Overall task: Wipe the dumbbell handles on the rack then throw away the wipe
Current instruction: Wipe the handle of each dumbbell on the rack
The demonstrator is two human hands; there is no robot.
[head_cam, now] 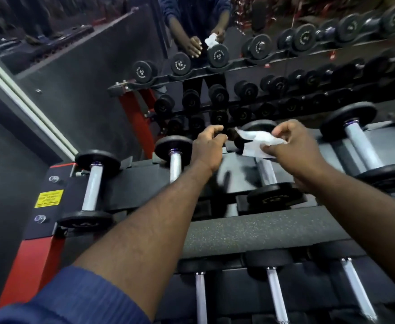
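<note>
I see the wipe (257,142) held in the air over the top tier of the rack (131,183), pinched in the right hand (294,148) between the thumb and curled fingers. It is a small white sheet, thin and crumpled. One pointed corner sticks out to the left and a flatter flap hangs below the thumb. It touches no handle that I can make out. It sits in front of the far head of the third dumbbell (268,171), whose pale metal handle runs toward me under both wrists and is partly blurred.

The left hand (209,146) is just beside the wipe's free corner but apart from it. Its fingers are curled in with the thumb against them, and I see nothing in its grip. To the left of that hand lie the first dumbbell (93,185) and the second dumbbell (175,163). Each has a light grey handle between round black heads and lies across the black tray. The fourth dumbbell (360,146) lies to the right of the right hand.

On the lower tier, three more shiny handles (277,295) point toward me. The rack's frame is red, with a yellow label (49,198) at its left end. A mirror (86,66) behind the rack repeats the hands and the white sheet. A blue sleeve (75,300) covers the left arm near the elbow.
</note>
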